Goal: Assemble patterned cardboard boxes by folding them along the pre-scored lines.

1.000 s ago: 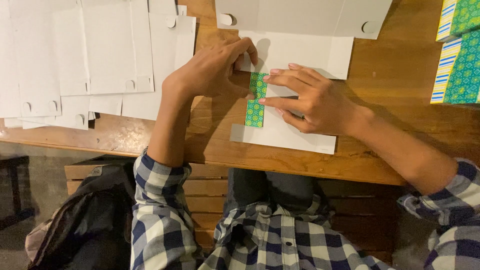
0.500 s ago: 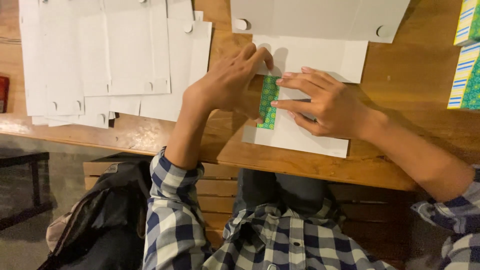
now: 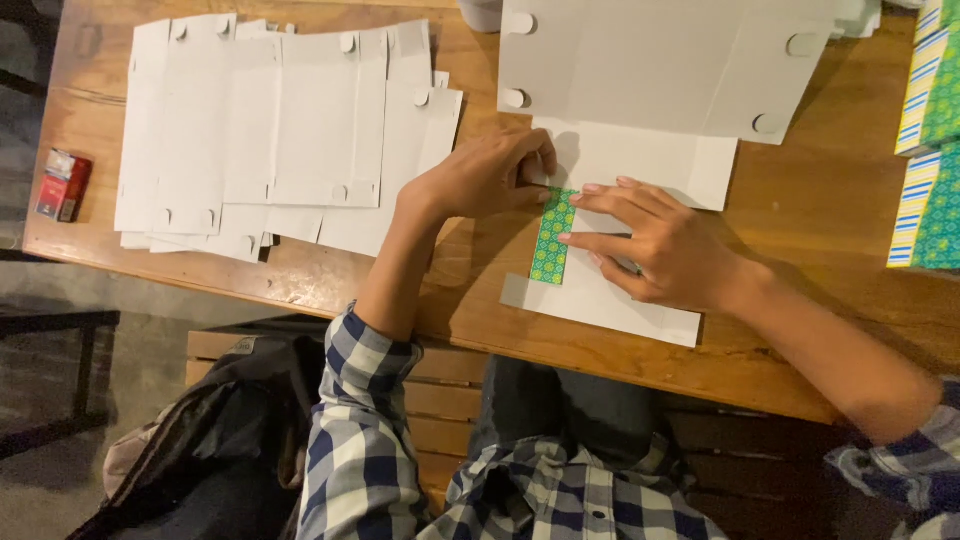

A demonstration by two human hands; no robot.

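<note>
On the wooden table [image 3: 820, 210], left hand [image 3: 485, 175] pinches white card [image 3: 610, 300]; right hand [image 3: 660, 240] presses flat, fingers spread.

A craft workspace — wooden table [image 3: 820, 215] spread with flat die-cut box blanks [image 3: 270, 130] and patterned paper sheets [image 3: 930, 150].

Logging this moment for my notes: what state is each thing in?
Green patterned flap: folded flat onto the white cardboard sheet.
Left hand: pinching the flap's top end.
Right hand: fingers pressing beside the flap.
Stack of white cutouts: lying flat, unfolded.
Small red box: closed.
</note>
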